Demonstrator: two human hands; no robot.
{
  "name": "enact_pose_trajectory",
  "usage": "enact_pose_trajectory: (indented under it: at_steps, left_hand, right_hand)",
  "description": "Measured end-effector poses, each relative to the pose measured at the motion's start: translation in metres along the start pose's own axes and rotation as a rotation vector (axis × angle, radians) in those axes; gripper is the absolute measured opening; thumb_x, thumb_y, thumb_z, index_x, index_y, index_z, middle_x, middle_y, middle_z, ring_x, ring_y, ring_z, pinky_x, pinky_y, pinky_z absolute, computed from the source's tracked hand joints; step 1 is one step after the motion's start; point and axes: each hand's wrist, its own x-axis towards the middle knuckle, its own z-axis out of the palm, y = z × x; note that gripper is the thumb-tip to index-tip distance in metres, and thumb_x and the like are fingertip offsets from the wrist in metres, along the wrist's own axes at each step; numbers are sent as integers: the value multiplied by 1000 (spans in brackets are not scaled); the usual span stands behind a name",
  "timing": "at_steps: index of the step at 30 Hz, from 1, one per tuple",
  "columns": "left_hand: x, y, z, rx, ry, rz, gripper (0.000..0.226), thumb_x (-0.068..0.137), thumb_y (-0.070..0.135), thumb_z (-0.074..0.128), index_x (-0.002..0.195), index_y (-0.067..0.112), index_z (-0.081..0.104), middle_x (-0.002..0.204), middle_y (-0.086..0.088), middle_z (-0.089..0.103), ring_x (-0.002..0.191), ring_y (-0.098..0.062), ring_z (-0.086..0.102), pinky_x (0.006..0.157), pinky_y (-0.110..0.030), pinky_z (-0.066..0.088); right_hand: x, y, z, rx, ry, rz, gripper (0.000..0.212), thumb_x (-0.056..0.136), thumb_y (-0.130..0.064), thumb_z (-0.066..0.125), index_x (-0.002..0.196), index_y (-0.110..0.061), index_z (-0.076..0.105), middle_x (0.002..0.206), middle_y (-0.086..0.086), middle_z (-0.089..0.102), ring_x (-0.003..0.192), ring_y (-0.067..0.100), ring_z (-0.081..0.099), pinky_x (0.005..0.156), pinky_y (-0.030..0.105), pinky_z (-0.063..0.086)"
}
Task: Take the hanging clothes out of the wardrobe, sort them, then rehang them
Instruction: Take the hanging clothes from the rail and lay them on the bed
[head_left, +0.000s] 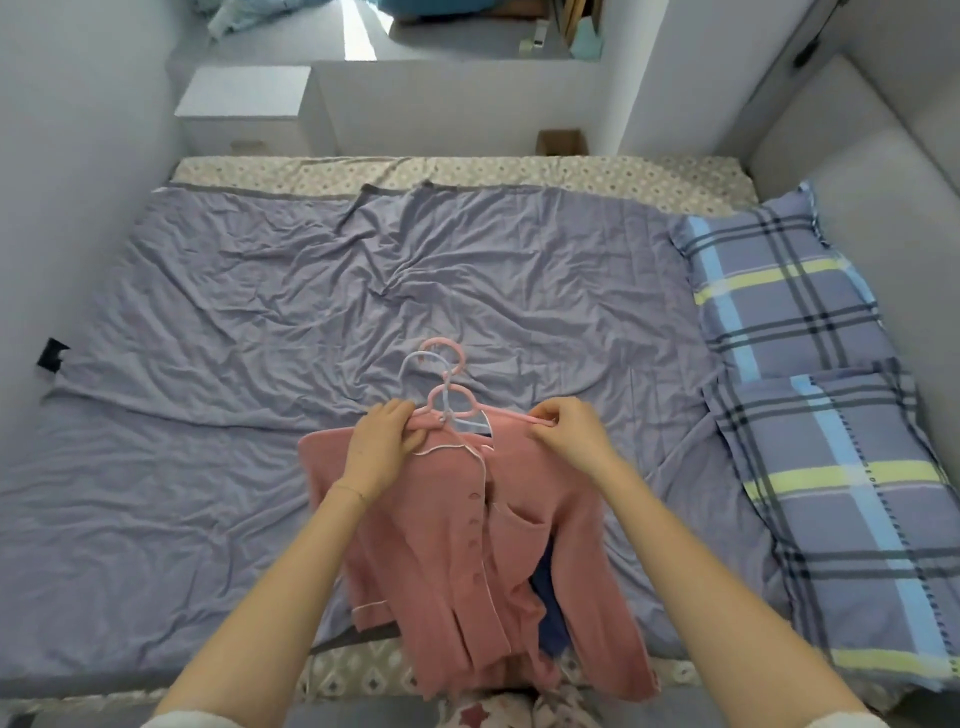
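You're holding the pink pajama top (467, 545) over the bed's (234, 312) near edge, left grip (387, 441) clutching its collar, right grip (563, 434) pinching the pink hanger's (445, 358) arm. A dark blue garment (550, 603) is peeking out behind.

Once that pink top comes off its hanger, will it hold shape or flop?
Likely floppy: the pink top sags in loose folds below the pink hanger. Probably light: left hand and right hand carry it by fingers alone.
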Motion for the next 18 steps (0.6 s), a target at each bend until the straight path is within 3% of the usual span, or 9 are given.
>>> enact_pose_trajectory:
  at_steps: [3, 6, 8, 12, 18]
  left_hand:
    - [40, -17, 26, -82, -36, -57, 23, 88, 15, 68, 77, 15, 47, 85, -14, 59, 83, -33, 53, 72, -39, 36]
    - [86, -44, 64, -146, -55, -129, 25, 88, 18, 68, 74, 5, 53, 79, -11, 59, 79, -32, 54, 67, -37, 36]
    - [118, -64, 93, -171, -54, -156, 21, 87, 19, 69, 82, 0, 62, 80, -11, 61, 78, -30, 54, 71, -42, 41]
    - [170, -105, 156, -183, 17, -185, 14, 84, 22, 71, 85, 9, 69, 81, -8, 64, 80, -29, 57, 73, -45, 44]
    - [204, -157, 238, -156, 78, -230, 25, 82, 28, 73, 105, 20, 73, 93, -3, 73, 87, -28, 65, 79, -43, 48]
  right_hand:
    - [44, 12, 19, -62, 33, -17, 25, 79, -9, 63, 100, -15, 75, 102, 4, 74, 96, 20, 64, 80, 28, 43]
    - [95, 32, 40, -114, 26, -46, 33, 83, -10, 62, 115, -10, 69, 115, 9, 70, 111, 28, 60, 96, 35, 42]
    - [134, 52, 58, -127, 38, -58, 33, 84, -9, 63, 116, -9, 68, 116, 10, 69, 111, 30, 59, 98, 38, 40]
    - [204, 93, 100, -162, 74, -77, 33, 84, -7, 62, 115, -13, 70, 115, 7, 69, 110, 28, 60, 96, 38, 42]
    - [282, 150, 159, -276, -21, -109, 34, 87, -6, 57, 119, -11, 68, 115, 11, 66, 112, 30, 55, 98, 38, 39]
